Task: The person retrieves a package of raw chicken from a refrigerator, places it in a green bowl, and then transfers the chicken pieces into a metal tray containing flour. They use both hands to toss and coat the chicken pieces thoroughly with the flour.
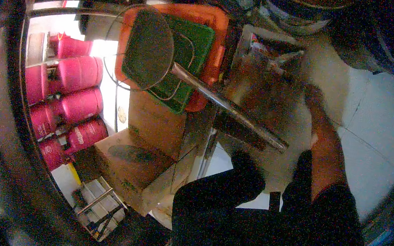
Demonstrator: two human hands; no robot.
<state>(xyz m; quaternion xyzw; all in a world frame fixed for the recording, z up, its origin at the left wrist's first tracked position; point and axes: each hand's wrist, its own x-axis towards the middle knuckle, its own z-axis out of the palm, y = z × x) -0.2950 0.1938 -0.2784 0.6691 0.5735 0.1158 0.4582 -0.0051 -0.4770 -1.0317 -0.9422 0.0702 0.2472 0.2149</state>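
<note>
My right hand (313, 94) reaches forward to the right side of an open, pale bag or box (242, 58). The fingers are blurred and dark, so their grip cannot be told. Brownish contents (264, 91) and crumpled plastic (288, 58) show inside, too blurred to name. My left hand is out of view. To the left of the bag, a round wire-mesh strainer (151, 48) lies over a green plastic basket (201, 52). Its long metal handle (230, 107) slants down to the right, ending above my knees.
The green basket rests in an orange plastic crate (218, 22), above cardboard boxes (157, 116). Several pink drums or canisters (82, 105) are stacked at the left. Metal pots or basins (298, 19) stand at the top. Pale floor tiles (376, 112) lie at the right.
</note>
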